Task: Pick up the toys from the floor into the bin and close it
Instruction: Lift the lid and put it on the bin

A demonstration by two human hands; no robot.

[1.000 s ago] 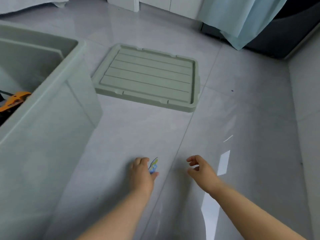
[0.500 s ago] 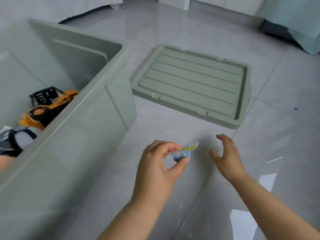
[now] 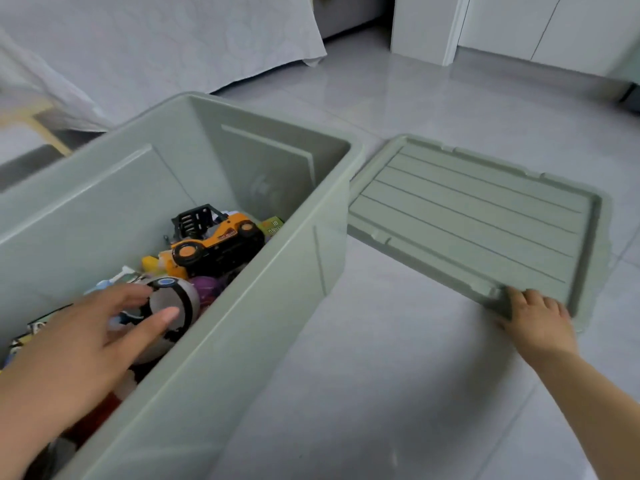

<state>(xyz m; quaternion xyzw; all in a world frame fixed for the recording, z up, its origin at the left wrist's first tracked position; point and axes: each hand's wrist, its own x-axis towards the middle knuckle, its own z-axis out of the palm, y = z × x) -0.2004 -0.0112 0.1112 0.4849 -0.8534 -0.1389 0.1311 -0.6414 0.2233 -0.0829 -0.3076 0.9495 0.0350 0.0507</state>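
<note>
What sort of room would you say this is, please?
Probably a bedroom at home: a white bedspread hangs to the tiled floor, white cupboard doors stand behind, and a bin holds toys.

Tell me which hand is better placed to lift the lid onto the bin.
Right. The right hand holds the near edge of the lid; the left hand is spread open over toys inside the bin.

Glossy grey tile floor [image 3: 381,375] is carrying 2 things: sage-green plastic bin [image 3: 225,375] is sitting open at left, matching ribbed lid [image 3: 467,220] is lying flat just beside bin's right side. White bedsheet [image 3: 173,39] is draping to floor at back-left, white cabinet [image 3: 519,22] is standing back-right.
</note>
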